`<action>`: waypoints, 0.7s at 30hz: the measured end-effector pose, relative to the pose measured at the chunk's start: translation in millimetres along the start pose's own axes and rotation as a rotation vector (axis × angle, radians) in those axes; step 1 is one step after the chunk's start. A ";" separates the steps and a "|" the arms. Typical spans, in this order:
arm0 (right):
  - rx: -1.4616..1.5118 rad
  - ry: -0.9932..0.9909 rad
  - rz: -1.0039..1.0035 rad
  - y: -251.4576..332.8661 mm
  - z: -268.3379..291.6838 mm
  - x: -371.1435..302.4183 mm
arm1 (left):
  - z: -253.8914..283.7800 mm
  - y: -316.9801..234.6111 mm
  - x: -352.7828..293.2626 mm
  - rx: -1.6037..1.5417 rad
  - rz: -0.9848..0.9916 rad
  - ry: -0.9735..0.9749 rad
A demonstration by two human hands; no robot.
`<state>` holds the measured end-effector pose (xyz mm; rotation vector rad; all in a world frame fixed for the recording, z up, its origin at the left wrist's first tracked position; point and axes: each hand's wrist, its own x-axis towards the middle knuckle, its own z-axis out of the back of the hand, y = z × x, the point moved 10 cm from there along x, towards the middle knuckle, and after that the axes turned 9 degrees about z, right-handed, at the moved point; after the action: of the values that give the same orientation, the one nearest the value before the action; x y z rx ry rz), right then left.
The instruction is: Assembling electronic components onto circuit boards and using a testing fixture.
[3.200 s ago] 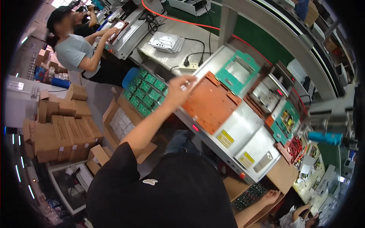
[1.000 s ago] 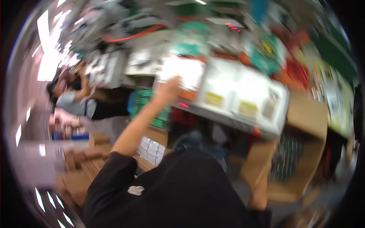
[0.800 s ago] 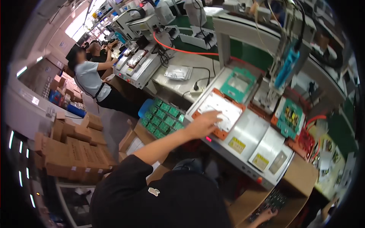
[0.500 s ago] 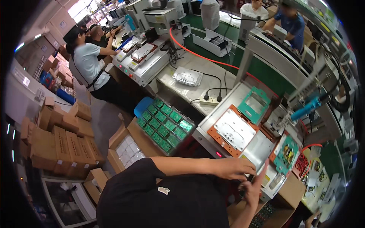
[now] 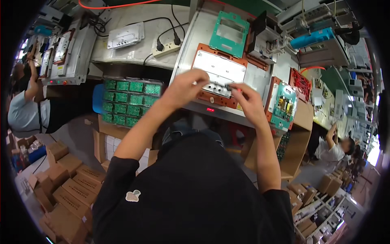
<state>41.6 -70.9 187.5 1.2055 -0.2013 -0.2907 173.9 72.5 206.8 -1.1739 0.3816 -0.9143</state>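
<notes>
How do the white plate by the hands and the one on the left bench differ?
The white plate at the left hand and right hand sits in an orange frame; the bench plate has no such frame. The white plate has both hands at its near edge; no hand touches the bench plate. Both are white, with dark spots.

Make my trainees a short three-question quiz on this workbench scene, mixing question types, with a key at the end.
1. True or false: the left hand and right hand are both at the near end of the white panel.
2. What colour is the fixture under the white panel?
A) Blue
B) Orange
C) Purple
3. How many black plugs sit in the power strip?

Key: 1. True. 2. B. 3. Two.
</notes>
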 end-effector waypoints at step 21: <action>-0.572 0.028 0.522 23.5 -32.2 -1.0 | -9.5 4.9 -21.1 0.350 -0.166 0.157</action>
<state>53.1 -34.4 198.5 0.5595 -0.3710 0.1257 156.7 83.4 194.7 -0.8231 0.2386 -1.1702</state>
